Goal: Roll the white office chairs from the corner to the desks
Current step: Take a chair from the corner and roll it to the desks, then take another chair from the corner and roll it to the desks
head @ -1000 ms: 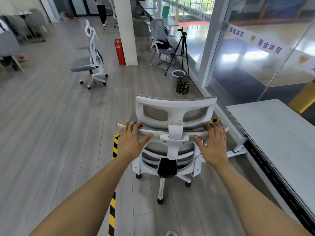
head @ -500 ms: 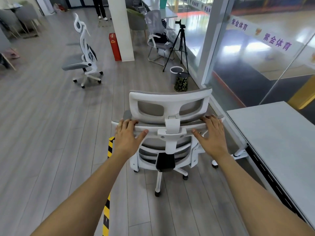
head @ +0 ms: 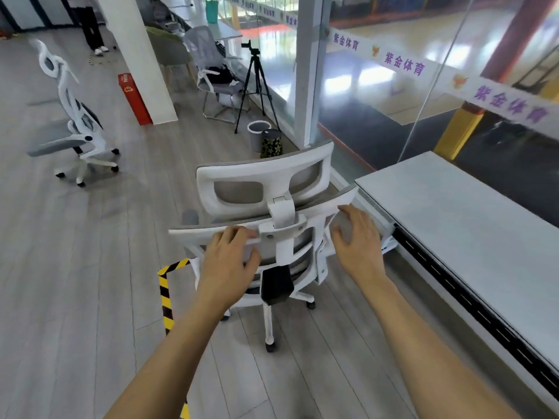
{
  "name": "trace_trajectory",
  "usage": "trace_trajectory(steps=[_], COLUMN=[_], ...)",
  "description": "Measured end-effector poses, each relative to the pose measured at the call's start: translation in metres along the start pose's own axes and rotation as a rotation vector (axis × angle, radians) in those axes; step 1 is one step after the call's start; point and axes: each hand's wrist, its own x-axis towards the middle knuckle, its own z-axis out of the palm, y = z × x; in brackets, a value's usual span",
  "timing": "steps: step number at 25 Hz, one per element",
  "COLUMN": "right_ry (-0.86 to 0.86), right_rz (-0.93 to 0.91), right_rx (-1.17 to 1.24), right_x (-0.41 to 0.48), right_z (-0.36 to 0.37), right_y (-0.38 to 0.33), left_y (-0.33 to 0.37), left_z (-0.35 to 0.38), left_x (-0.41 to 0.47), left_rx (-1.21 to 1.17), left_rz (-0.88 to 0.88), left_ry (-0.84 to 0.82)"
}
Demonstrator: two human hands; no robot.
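A white office chair (head: 266, 179) with grey mesh stands right in front of me, its back toward me and turned slightly to the right. My left hand (head: 230, 258) grips the top rail of the backrest left of the headrest post. My right hand (head: 357, 240) holds the rail's right end. The grey desk (head: 472, 225) lies at the right, its corner close to the chair's right side. A second white office chair (head: 75, 122) stands apart at the far left.
Yellow-black floor tape (head: 166, 294) runs under the chair's left side. Two bins (head: 266, 137) and a black tripod (head: 257, 83) stand ahead by the glass wall. A white pillar (head: 139, 55), a red box (head: 134, 98), a grey chair (head: 211, 71) and a standing person (head: 90, 25) are farther back.
The chair has rotated to the right toward the desk corner and the view has swung left. Both hands stayed on the backrest rail, the left one now nearer the headrest post.
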Motion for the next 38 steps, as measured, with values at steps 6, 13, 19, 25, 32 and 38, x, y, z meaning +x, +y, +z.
trace_trajectory(steps=[6, 13, 19, 25, 32, 38], right_ry=[0.100, 0.229, 0.454, 0.649, 0.893, 1.111], right_rz=[0.178, 0.433, 0.636, 0.823, 1.092, 1.298], right_rx=[-0.149, -0.305, -0.437, -0.523, -0.615, -0.651], right_x=[-0.078, -0.208, -0.333, -0.487, -0.727, -0.907], right_z=[-0.030, -0.058, -0.128, -0.210, -0.314, -0.368], right_y=[-0.038, -0.077, -0.081, -0.080, -0.085, -0.098], left_y=[0.013, 0.038, 0.113, 0.217, 0.340, 0.414], left_z=[-0.011, -0.005, 0.011, 0.026, 0.038, 0.039], left_x=[-0.005, -0.072, -0.148, -0.282, -0.513, -0.694], left_rx=[-0.013, -0.100, -0.167, -0.162, -0.232, -0.293], left_rz=[0.290, 0.605, 0.940, 1.242, 1.557, 1.755], left_ry=[-0.144, -0.364, -0.460, -0.548, -0.654, -0.771])
